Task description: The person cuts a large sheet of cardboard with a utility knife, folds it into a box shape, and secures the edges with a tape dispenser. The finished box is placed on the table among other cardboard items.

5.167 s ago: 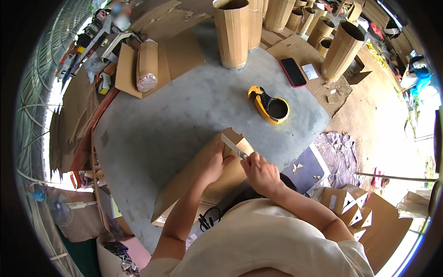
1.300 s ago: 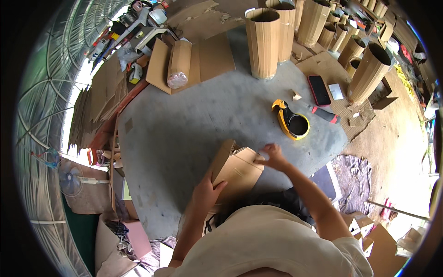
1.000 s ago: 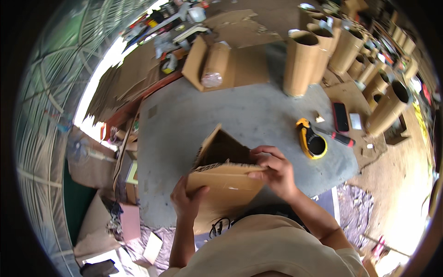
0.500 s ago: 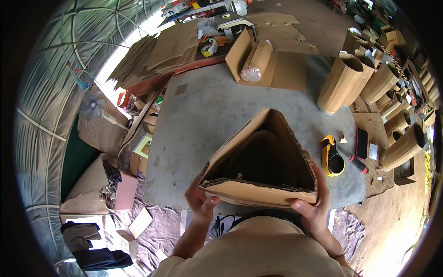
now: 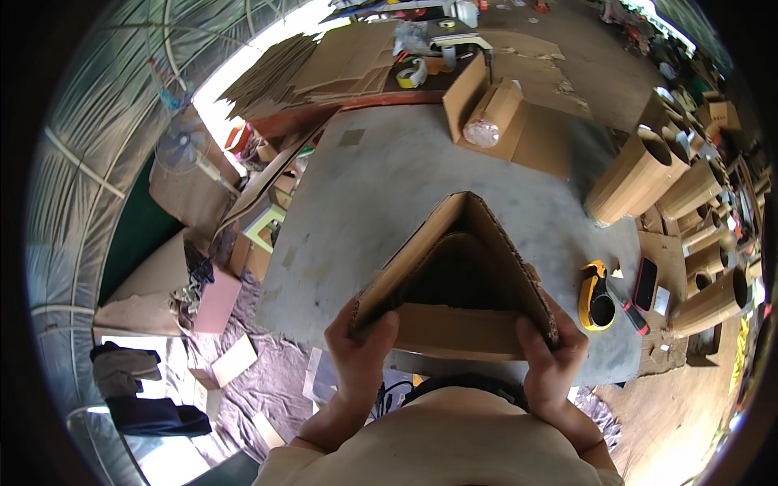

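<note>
Holding a triangular cardboard tube [image 5: 454, 283] above the grey bench [image 5: 381, 178]: left hand [image 5: 362, 348] and right hand [image 5: 553, 356], each grip closed on a near corner.

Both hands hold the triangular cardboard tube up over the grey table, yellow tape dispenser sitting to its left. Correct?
Not quite. In the head view the yellow tape dispenser sits to the right of the triangular cardboard tube, not the left. The rest holds: left hand and right hand grip its near corners over the grey table.

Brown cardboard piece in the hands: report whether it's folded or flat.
Folded: the brown cardboard piece forms a hollow triangular tube, with left hand and right hand gripping its lower corners.
</note>
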The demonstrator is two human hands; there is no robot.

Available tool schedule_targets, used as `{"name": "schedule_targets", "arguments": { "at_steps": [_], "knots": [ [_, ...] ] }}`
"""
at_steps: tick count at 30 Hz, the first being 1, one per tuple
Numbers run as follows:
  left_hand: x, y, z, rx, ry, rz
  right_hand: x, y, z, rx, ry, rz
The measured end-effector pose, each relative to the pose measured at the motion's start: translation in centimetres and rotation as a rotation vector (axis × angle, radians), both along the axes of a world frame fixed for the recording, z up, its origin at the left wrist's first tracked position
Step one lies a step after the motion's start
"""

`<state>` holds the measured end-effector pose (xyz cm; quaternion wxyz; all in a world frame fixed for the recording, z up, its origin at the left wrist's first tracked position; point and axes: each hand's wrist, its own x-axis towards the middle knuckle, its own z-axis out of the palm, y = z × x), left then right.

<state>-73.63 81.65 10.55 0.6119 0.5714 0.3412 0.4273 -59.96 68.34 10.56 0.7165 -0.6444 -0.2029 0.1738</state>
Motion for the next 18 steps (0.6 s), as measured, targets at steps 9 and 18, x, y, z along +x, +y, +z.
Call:
{"name": "schedule_targets", "arguments": {
  "at_steps": [9, 18],
  "knots": [
    [-4.1, 3.7, -2.5, -0.164, -0.383, -0.68, 0.3, -0.1, -0.3, -0.081, -0.156, -0.011],
    [-2.5, 9.9, 2.0, -0.531, 0.371, -1.327, -1.5, 0.2, -0.8, 0.018, -0.269, -0.031]
  ]
}}
